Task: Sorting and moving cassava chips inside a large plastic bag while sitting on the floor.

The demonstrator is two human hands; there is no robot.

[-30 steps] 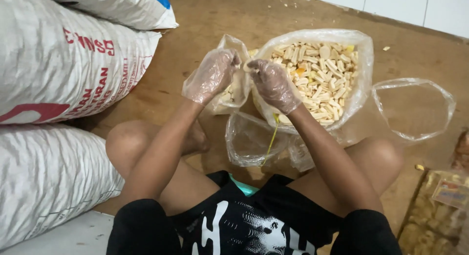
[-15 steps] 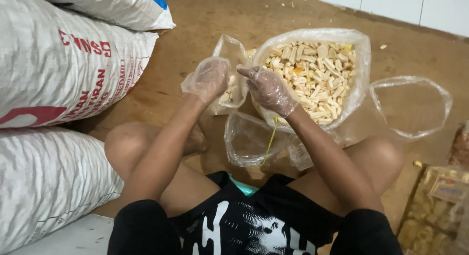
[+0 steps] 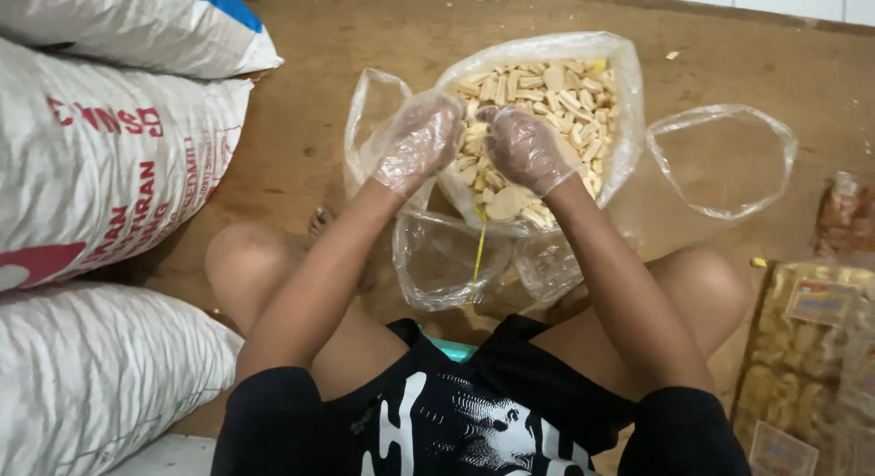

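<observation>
Both hands gloved in thin, crinkly clear plastic. My left hand (image 3: 421, 141) hangs with fingers curled loosely downward at the 9 o'clock rim of the big bag of crackers (image 3: 547, 112); whether it pinches anything I cannot tell. My right hand (image 3: 526, 150) is half closed, fingers bent over the heap at the bag's middle, touching the pieces; a firm grip on any one piece is not visible.

Big bag: clear soft plastic, mouth rolled wide open, sitting on the brown floor (image 3: 365, 39) at 12 o'clock from my lap. Inside, a heap of pale beige crackers, mostly short flat sticks, a few round discs near the 6 o'clock edge. Dry, matte surfaces.

Small bag (image 3: 374, 121), clear and limp, lies at 9 o'clock of the big one, just behind my left hand; a few pale pieces show in it.

Two more small clear bags (image 3: 437, 262) sit open at 6 o'clock of the big bag, between my knees, glossy and wrinkled; a thin yellow strip (image 3: 478, 248) hangs down between them.

Empty clear bag (image 3: 725, 157), mouth held round, at 3 o'clock, apart from the big one.

Sealed packets (image 3: 811, 348) of yellowish snacks with paper labels lie at 4 o'clock beside my right knee.

Woven white sacks (image 3: 109, 166), coarse weave with red print, one blue-cornered, stacked along 9 o'clock.
</observation>
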